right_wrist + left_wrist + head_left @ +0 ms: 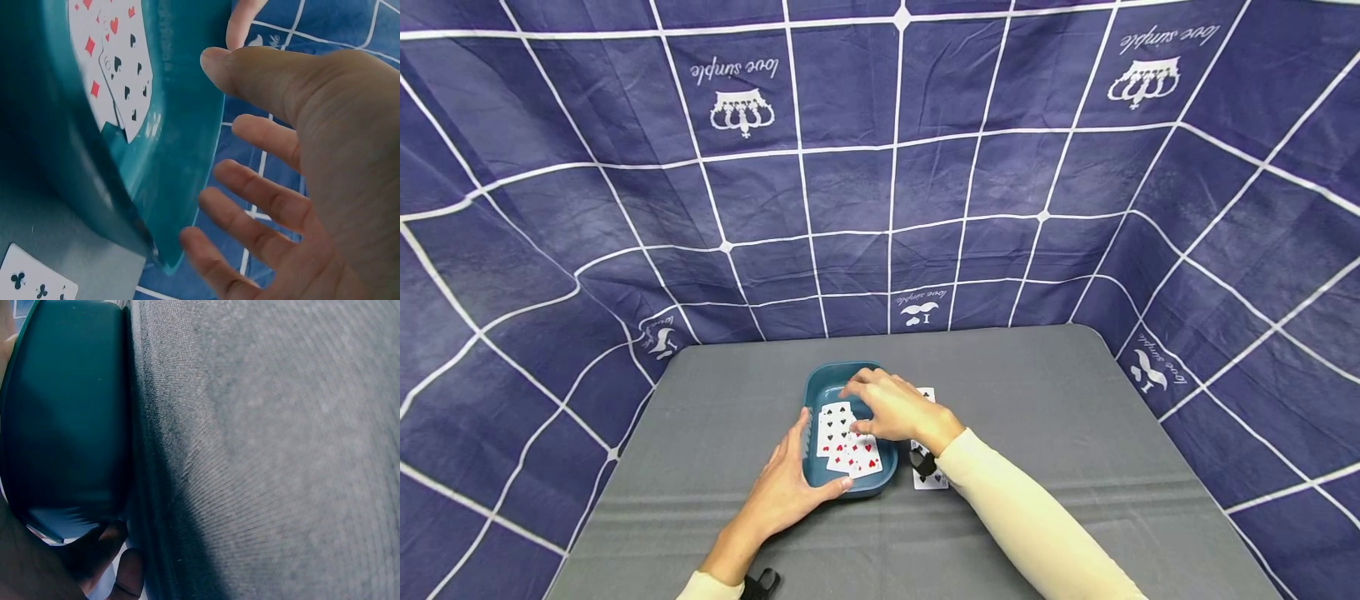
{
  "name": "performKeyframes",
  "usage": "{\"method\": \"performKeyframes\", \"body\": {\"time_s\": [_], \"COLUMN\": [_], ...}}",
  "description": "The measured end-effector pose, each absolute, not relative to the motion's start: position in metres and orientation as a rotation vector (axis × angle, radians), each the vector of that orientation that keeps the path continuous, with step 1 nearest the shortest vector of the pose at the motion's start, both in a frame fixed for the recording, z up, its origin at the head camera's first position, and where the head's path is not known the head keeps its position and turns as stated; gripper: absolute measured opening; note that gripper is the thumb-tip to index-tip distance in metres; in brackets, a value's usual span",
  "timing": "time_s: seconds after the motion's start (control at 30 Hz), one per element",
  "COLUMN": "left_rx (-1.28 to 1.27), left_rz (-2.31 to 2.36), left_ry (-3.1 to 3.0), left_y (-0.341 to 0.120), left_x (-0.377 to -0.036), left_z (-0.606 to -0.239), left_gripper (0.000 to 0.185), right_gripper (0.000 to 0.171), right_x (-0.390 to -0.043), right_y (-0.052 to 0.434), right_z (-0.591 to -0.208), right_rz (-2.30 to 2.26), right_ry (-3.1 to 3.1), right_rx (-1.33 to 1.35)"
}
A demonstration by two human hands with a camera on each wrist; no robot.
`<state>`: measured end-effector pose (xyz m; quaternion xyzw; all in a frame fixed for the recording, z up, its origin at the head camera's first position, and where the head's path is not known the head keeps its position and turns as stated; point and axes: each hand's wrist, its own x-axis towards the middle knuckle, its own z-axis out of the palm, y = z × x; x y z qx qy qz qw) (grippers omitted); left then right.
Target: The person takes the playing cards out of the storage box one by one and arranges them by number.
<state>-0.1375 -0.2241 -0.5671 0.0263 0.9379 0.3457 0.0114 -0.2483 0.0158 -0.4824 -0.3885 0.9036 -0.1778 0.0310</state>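
Dark teal oval plastic tray sits mid grey cloth-covered table. Fanned playing cards lie inside the tray, partly hidden by right hand, which hovers over them w/ fingers loosely spread, gripping nothing per wrist view. Left hand cups the tray's near-left wall, fingers relaxed against it. More loose playing cards just right of tray, mostly covered by right forearm; faces hard to read.

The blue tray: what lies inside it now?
Several face-up playing cards overlap inside the blue tray. The right hand hovers above and covers part of the tray floor, so the count is unclear.
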Motion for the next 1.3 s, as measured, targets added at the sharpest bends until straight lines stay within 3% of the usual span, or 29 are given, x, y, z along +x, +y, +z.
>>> {"method": "performKeyframes", "body": {"time_s": [1.3], "left_rx": [0.082], "left_rz": [1.099], "left_ry": [2.929], "left_y": [-0.225], "left_x": [-0.135], "left_z": [-0.566], "left_gripper": [0.144], "right_gripper": [0.094], "right_x": [-0.241], "right_y": [-0.042], "right_z": [-0.508], "right_rz": [-0.054], "right_ry": [2.657], "right_rx": [-0.993]}}
